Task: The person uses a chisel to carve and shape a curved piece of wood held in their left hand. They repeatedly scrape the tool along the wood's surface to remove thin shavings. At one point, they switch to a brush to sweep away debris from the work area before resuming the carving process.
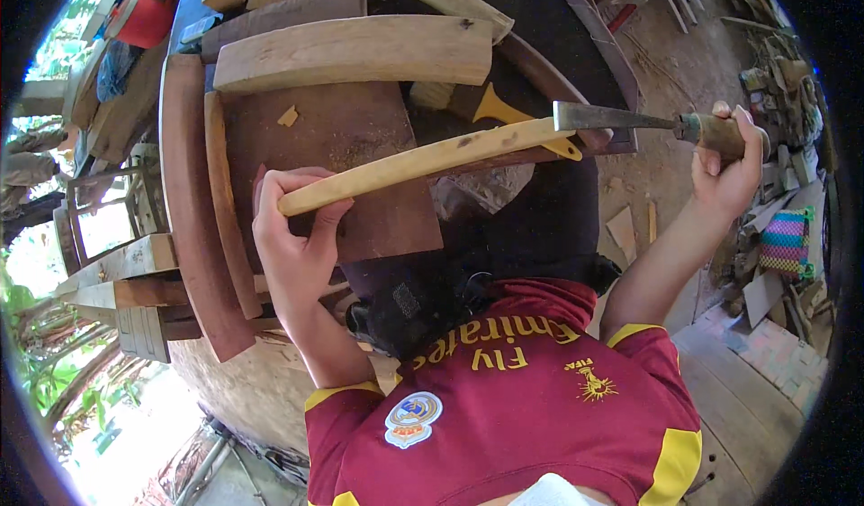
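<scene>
My left hand [295, 232] is closed around the near end of a slim, slightly curved strip of pale wood [423, 165], holding it up at a slant. At the right, my right hand [733, 164] grips the wooden handle of a chisel [621, 117]. Its flat steel blade points left and overlaps the strip's far end; I cannot tell whether they touch. Below the strip lie a dark brown board [360, 227] with wood dust and a small chip [288, 116] on it, and a paintbrush [497, 108] with a yellow handle, partly hidden.
A thick curved plank [355, 52] lies across the far side of the board. Long curved reddish pieces [184, 182] line the left. A red container [144, 13] stands at the far left. Wood scraps and a woven, multicoloured item [786, 241] are on the right.
</scene>
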The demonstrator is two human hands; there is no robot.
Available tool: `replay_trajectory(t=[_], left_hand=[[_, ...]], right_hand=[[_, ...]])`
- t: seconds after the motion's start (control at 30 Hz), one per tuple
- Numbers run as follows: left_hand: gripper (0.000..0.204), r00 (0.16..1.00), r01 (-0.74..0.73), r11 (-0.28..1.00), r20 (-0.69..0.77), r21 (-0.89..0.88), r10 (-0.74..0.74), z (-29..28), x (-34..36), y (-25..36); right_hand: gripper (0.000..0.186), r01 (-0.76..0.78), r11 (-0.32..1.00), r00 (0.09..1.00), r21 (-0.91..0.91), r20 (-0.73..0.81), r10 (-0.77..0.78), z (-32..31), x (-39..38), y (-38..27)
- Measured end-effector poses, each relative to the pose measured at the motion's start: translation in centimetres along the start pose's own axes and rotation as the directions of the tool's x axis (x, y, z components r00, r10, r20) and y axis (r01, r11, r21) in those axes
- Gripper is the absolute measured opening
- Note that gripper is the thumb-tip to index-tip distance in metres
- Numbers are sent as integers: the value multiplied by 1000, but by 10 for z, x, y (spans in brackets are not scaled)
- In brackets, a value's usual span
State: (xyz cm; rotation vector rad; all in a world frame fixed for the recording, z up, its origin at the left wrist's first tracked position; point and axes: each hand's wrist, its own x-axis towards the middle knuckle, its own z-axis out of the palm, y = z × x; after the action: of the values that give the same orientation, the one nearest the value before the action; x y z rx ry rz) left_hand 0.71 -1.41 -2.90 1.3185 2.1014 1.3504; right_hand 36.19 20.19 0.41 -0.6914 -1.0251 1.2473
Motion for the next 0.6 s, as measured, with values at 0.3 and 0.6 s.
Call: replay_trajectory(t=[0.3, 0.6], left_hand=[[24, 998, -63, 998, 22, 31, 62, 0, 1, 0], [22, 1000, -10, 1000, 22, -20, 10, 3, 0, 5]], right_hand=[[8, -51, 998, 996, 49, -69, 54, -13, 3, 0], [9, -30, 999, 999, -40, 43, 32, 3, 4, -5]])
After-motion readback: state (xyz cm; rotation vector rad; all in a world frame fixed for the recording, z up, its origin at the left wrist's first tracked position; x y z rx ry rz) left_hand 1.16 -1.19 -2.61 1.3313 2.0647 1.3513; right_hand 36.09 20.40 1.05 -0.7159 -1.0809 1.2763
